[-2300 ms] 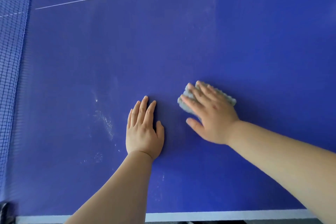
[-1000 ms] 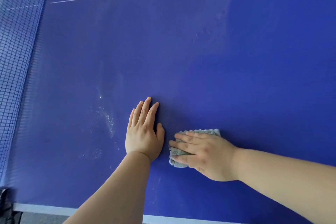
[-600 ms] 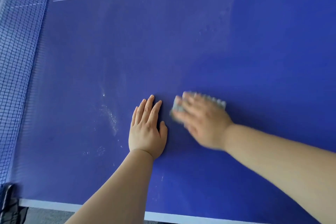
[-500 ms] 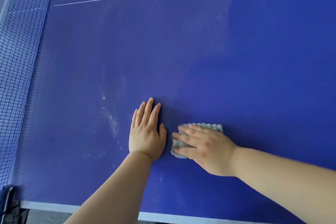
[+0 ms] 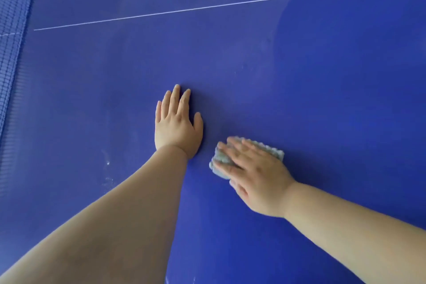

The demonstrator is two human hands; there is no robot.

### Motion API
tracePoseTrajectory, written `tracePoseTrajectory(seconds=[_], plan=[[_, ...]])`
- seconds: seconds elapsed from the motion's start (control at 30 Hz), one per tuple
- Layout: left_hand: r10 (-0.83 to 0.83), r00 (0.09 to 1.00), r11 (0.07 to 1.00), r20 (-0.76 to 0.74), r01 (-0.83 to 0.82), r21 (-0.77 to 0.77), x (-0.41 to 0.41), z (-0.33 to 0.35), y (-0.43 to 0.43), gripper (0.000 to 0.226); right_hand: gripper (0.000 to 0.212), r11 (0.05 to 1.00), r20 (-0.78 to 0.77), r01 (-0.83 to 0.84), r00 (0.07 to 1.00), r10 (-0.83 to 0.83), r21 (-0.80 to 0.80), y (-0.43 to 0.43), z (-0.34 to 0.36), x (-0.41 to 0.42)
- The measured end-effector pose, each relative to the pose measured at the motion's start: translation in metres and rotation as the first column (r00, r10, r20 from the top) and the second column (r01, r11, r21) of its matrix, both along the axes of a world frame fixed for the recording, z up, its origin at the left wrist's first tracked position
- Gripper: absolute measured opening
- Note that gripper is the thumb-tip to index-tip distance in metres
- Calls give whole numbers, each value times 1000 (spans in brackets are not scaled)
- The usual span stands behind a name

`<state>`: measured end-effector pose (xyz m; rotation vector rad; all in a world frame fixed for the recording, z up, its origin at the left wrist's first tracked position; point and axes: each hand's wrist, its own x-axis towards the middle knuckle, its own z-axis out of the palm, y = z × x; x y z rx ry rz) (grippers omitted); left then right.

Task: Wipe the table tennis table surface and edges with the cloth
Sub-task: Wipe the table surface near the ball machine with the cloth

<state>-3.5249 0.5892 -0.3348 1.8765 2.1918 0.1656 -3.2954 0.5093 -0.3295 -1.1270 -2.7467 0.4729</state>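
Note:
The blue table tennis table point(image 5: 299, 99) fills the view. A folded grey cloth point(image 5: 222, 160) lies flat on it right of centre. My right hand point(image 5: 255, 175) presses down on the cloth with straight fingers and covers most of it; the cloth's left end and far scalloped edge show. My left hand point(image 5: 176, 124) rests flat on the bare surface just left of the cloth, fingers straight and pointing away from me.
The net point(image 5: 11, 41) runs along the left edge. A thin white centre line point(image 5: 230, 4) crosses the table at the back. Whitish dusty smears point(image 5: 108, 166) mark the surface left of my left forearm.
The view has shifted forward over the table, so the near white edge is out of frame. My right hand keeps rubbing the cloth back and forth. My left hand stays planted.

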Motion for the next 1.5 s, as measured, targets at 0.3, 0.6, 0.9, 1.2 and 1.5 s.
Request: tracePoseTrajectory(seconds=[0.3,0.6,0.9,1.2,1.5], plan=[[2,1000,1000,-6,-2,1,-1,3,2,69,51,859,-100,513,855,-510,4,108,6,63],[1,1000,1000,-7,0,12,-3,-2,2,69,51,1000,-34,3,999,-3,15,81,-3,0],[3,1000,1000,-8,-2,18,-2,-3,1,69,49,798,-90,598,793,-603,-82,193,16,46],[4,1000,1000,-12,-4,15,-3,-1,3,71,52,976,-32,-216,976,215,-29,86,2,1],[1,1000,1000,-11,-1,1,-2,-1,2,70,51,813,28,582,813,-581,-18,248,13,16]])
